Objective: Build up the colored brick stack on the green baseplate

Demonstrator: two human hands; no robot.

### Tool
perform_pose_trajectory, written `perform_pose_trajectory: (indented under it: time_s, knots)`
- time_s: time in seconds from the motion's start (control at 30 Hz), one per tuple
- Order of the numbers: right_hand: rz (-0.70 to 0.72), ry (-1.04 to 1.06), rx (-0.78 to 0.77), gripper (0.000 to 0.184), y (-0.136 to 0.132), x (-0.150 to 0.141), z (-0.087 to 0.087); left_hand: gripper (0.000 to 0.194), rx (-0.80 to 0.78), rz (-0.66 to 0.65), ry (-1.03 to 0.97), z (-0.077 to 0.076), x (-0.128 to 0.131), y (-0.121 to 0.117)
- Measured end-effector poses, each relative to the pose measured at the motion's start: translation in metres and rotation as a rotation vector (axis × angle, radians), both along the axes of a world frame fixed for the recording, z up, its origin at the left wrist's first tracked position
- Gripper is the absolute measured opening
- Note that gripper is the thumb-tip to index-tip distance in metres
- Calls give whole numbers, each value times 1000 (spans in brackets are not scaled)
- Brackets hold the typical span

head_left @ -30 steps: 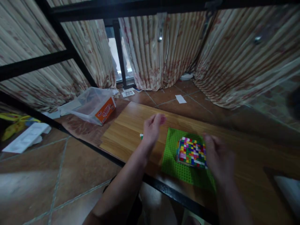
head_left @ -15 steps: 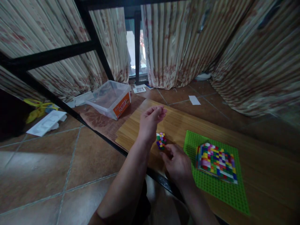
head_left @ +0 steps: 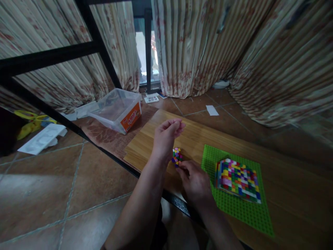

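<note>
A small heap of colourful building bricks [head_left: 177, 155] lies on the wooden table, between my two hands. My right hand [head_left: 195, 180] reaches in from the near side, its thumb and forefinger pinched on a small brick at the heap's near edge. Just above and left of the heap, my left hand [head_left: 166, 137] is raised with fingers curled in. Whatever it may hold is hidden. To the right, a block of multicoloured bricks [head_left: 238, 178], built in layers, sits on a green baseplate [head_left: 244, 217].
A clear plastic box [head_left: 114, 109] with an orange label stands beyond the table's [head_left: 145, 139] far left end, on a brown mat [head_left: 104, 135]. A black metal bar [head_left: 109, 152] runs along the left. White paper [head_left: 212, 110] and a white tray [head_left: 41, 140] lie on the tiled floor.
The whole view has shifted slightly, so the surroundings sit a little further left. Both hands keep nearly the same pose; the right fingertips stay at the brick heap.
</note>
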State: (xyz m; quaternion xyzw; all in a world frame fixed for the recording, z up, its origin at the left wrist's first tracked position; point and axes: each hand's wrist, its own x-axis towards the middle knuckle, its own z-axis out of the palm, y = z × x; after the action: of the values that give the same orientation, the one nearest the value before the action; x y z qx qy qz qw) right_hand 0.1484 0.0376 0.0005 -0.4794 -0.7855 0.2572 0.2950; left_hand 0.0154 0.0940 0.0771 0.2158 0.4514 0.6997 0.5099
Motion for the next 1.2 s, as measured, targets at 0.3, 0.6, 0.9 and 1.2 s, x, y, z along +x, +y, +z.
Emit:
perform_pose_trajectory:
  time_s: [0.3, 0.6, 0.9, 1.2]
  knots:
    - [-305, 274, 34, 14, 3, 83, 86, 19, 8, -50, 19, -5, 12, 4]
    - [-816, 408, -115, 19, 30, 170, 56, 30, -17, -74, 45, -6, 24, 7]
    - [-630, 468, -144, 24, 39, 155, 26, 32, -44, -108, 61, -8, 39, 11]
    - [-530, 441, -200, 22, 46, 153, 22, 27, -45, -136, 102, -8, 38, 9]
